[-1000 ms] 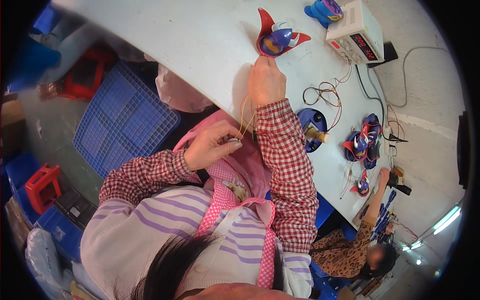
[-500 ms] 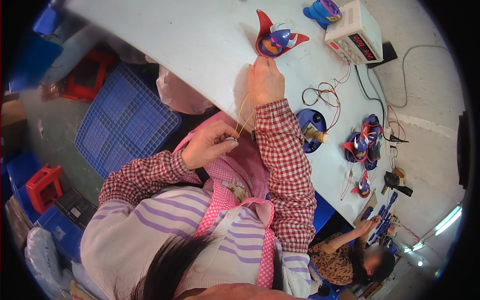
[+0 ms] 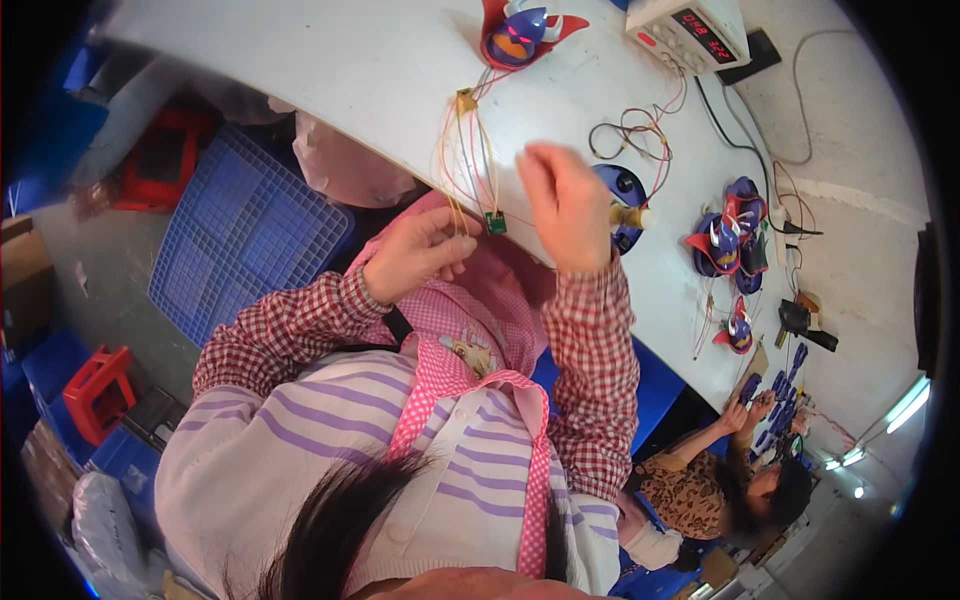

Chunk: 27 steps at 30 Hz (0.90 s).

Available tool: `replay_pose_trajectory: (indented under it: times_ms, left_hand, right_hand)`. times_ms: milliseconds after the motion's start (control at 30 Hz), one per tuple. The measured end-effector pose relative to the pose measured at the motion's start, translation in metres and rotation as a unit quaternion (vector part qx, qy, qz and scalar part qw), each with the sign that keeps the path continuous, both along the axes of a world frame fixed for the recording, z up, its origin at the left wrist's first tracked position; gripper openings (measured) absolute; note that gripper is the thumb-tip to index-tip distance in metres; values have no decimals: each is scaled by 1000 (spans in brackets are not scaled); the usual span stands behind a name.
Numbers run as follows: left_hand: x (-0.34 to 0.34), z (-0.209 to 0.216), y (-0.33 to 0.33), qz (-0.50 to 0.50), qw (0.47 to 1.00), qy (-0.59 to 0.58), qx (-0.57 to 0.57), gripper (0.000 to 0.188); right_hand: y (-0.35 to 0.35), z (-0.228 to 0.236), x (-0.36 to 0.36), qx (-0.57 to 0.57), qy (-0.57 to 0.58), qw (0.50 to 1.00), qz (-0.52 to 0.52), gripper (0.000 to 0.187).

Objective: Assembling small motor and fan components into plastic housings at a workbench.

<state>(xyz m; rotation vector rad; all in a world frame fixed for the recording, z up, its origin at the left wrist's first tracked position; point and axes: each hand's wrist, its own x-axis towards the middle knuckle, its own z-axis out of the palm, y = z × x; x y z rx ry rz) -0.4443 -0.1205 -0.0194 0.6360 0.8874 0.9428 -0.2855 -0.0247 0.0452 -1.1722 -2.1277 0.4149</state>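
My left hand (image 3: 418,258) is at the table's near edge, fingers pinched on thin yellow wires (image 3: 455,212). The wires rise to a small tan taped bundle (image 3: 466,100) below a purple toy head (image 3: 517,38) with red wings and white horns. A small green circuit board (image 3: 496,223) hangs from the wires at the edge, just right of my left fingertips. Above the table, right of the board, my right hand (image 3: 568,205) has its fingers curled closed; whatever they may hold is hidden. Behind it sits a round blue toy base (image 3: 625,190), partly covered.
A white power supply (image 3: 690,35) with a lit red display stands at the far right. Coiled leads (image 3: 640,140) lie below it. More purple toys (image 3: 735,235) stand along the right side. A co-worker (image 3: 705,480) handles parts farther down the table.
My right hand has left the toy head and moved right and nearer. The green board and taped wires now show. My left hand has shifted slightly up. The supply's display reads differently.
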Motion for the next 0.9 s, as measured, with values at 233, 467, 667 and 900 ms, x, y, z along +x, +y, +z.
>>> replay_pose_trajectory:
  times_ms: [233, 467, 667, 900]
  left_hand:
    - [24, 2, -4, 12, 999, 11, -45, 15]
    - [47, 0, -5, 72, 995, 30, -54, 17]
    - [56, 14, -2, 81, 994, 41, -60, 16]
    - [64, 29, 6, 85, 995, 13, -54, 17]
  right_hand:
    - [-57, -17, 32, -92, -59, 992, 70, 25]
    - [-53, -16, 43, -114, -77, 989, 56, 29]
    - [-47, -23, 59, -105, -58, 992, 29, 30]
    - [-38, -22, 77, -350, 298, 888, -15, 20]
